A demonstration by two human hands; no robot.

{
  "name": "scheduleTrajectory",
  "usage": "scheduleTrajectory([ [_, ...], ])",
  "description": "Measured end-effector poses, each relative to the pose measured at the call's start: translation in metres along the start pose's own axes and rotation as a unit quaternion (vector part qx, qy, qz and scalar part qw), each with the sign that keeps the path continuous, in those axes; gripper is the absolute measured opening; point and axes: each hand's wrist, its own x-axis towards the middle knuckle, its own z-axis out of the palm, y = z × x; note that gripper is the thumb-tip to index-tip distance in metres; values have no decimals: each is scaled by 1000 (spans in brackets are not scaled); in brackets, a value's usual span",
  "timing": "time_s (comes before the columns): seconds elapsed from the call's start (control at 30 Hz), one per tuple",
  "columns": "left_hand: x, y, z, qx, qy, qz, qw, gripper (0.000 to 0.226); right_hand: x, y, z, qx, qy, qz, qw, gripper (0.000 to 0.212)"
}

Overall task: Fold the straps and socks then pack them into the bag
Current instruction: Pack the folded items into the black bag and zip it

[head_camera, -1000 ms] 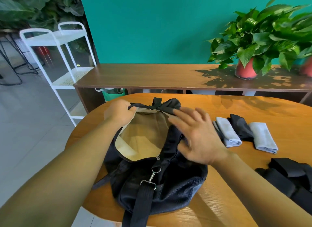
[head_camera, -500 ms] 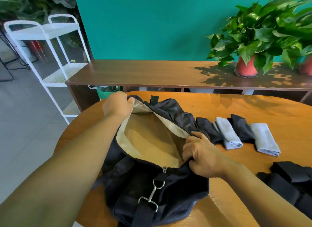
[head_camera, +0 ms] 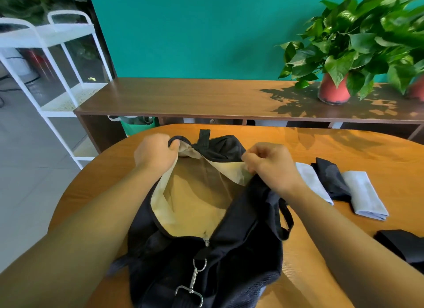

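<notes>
A black bag (head_camera: 241, 250) with a tan lining lies unzipped on the round wooden table (head_camera: 344, 147). My left hand (head_camera: 156, 153) grips the left edge of its opening. My right hand (head_camera: 268, 165) pinches the right edge and holds it apart, so the inside shows. To the right lie folded socks: a light grey one (head_camera: 313, 181) partly behind my right wrist, a black one (head_camera: 332, 181) and another light grey one (head_camera: 364, 196). Folded black straps (head_camera: 406, 245) sit at the right edge, near my forearm.
A dark wooden sideboard (head_camera: 206, 96) runs behind the table, with a potted plant (head_camera: 333, 87) in a red pot on it. A white wire rack (head_camera: 57, 78) stands at the left. A metal clip (head_camera: 195, 278) hangs on the bag's near strap.
My right hand has moved from the near rim up along the right edge and lifted it, widening the opening. My left hand keeps its grip on the left edge.
</notes>
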Motion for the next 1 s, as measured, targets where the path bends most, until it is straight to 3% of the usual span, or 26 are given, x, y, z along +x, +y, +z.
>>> scheduleTrajectory([
  [0.1,-1,2,-1,-5,-5,2,1000,39,30,0,18,-210,-16,81,974,36],
  [0.27,-1,0,-2,-3,-8,5,1000,38,42,-2,31,-417,-83,120,897,61],
  [0.37,-2,2,-1,-4,-14,17,1000,38,46,5,36,-415,-127,144,889,57],
  [0.5,-2,3,-2,-7,-12,23,1000,38,58,13,31,-318,-143,182,920,47],
  [0.63,1,3,-4,-21,-4,-4,1000,38,55,11,29,-303,-110,132,937,37],
  [0.77,5,7,-3,-33,-21,-48,998,36,40,8,30,-338,-79,75,935,58],
  [0.93,6,9,-1,-44,-31,-56,997,37,30,18,25,-335,-226,166,900,101],
  [1.0,7,8,-2,-48,-32,-62,996,36,28,20,23,-289,-252,179,906,88],
])
